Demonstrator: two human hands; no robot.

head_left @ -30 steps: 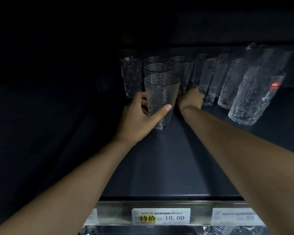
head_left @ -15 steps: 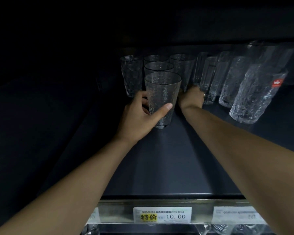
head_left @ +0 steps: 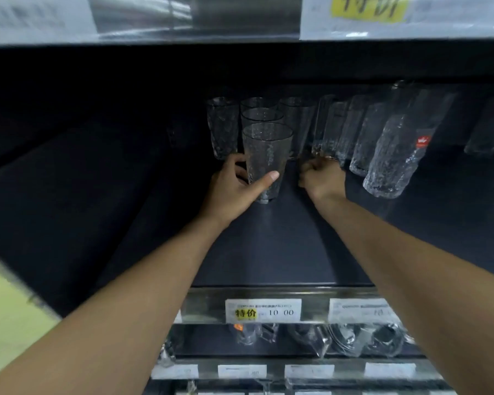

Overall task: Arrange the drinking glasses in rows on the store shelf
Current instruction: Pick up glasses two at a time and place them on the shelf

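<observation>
Looking down into a dark store shelf (head_left: 268, 252) from the head cam. Got the left hand (head_left: 234, 189) wrapped round the front tumbler (head_left: 265, 158), thumb across the near side, base down on the shelf at the head of a short file of matching tumblers (head_left: 261, 116). Got the right hand (head_left: 321, 178) curled up just right of that, low by the feet of the tall ribbed glasses (head_left: 354, 132). Can't tell if it's gripping anything.

Roughly halfway, at a guess. One tidy file so far, plus loads of bare shelf in front and the tall ones bunched rather than lined up.

Too dark at the back to count rows. Far-right glasses cut off. Can read 10.00 on the price tag (head_left: 263, 310); nothing but blur on the lower shelves.
</observation>
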